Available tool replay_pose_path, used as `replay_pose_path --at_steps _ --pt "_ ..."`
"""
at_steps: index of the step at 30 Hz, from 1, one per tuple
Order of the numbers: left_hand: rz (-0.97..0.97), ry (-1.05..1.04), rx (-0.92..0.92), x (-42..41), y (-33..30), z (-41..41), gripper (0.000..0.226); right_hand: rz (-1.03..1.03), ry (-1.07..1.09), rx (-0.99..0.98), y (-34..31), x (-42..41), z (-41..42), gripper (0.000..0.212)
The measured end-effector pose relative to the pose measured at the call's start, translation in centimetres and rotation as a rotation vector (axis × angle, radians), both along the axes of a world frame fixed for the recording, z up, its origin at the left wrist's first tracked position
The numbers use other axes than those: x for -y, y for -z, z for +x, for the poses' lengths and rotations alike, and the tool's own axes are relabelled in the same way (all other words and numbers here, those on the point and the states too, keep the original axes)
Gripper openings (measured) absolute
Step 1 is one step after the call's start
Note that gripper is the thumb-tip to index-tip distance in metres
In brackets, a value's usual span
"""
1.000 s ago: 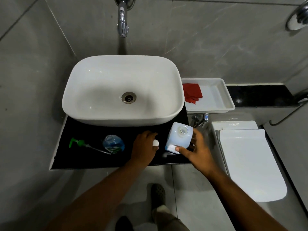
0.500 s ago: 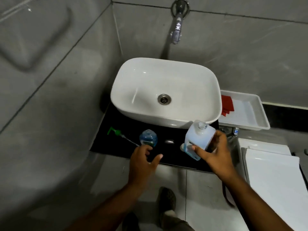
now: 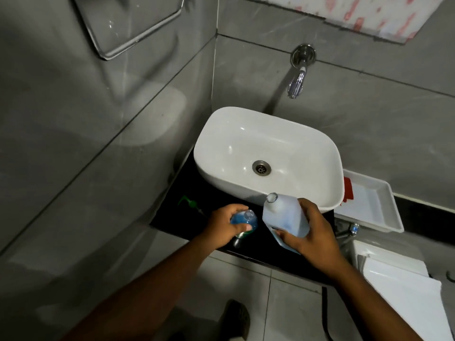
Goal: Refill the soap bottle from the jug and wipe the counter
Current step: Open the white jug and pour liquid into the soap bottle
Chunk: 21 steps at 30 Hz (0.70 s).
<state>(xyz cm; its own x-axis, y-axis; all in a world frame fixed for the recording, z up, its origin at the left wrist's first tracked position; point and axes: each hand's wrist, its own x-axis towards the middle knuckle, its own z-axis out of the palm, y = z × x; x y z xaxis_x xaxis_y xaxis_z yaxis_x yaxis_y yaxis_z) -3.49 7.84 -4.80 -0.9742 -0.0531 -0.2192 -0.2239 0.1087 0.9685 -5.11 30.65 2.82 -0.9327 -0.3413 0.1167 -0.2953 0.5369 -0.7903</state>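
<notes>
A small clear soap bottle [image 3: 243,221] with blue liquid stands uncapped on the black counter [image 3: 187,217]. My left hand [image 3: 225,226] grips it round its body. My right hand [image 3: 311,233] holds the translucent white jug [image 3: 283,215], uncapped and tilted with its mouth toward the upper left, just right of the bottle. The green pump head [image 3: 190,202] with its tube lies on the counter to the left.
A white basin [image 3: 295,193] sits on the counter behind the hands, under a wall tap [image 3: 296,82]. A white tray [image 3: 376,217] with a red cloth [image 3: 348,190] stands to the right. A white toilet lid [image 3: 403,299] is at the lower right.
My left hand has closed round the soap bottle. The right hand has lifted and tilted the jug toward the bottle. The camera has swung left and up.
</notes>
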Motion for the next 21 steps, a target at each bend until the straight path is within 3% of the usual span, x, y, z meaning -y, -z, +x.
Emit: replay_pose_path --at_steps 5,9,13,21 --pt "0.019 0.069 0.021 -1.1 0.4 -0.3 0.047 0.208 -0.049 -0.080 -0.7 -1.0 0.0 0.072" --pt "0.013 0.151 0.040 -1.2 -0.2 -0.8 0.067 0.396 -0.015 -0.105 -0.2 -2.1 0.2 0.086" --pt "0.007 0.146 0.039 -1.2 -0.5 -0.8 0.051 0.493 -0.044 -0.117 -0.5 -2.1 0.5 0.087" --pt "0.026 0.159 0.031 -1.2 -0.9 -0.6 0.044 0.667 -0.119 -0.203 -0.9 -1.4 0.4 0.089"
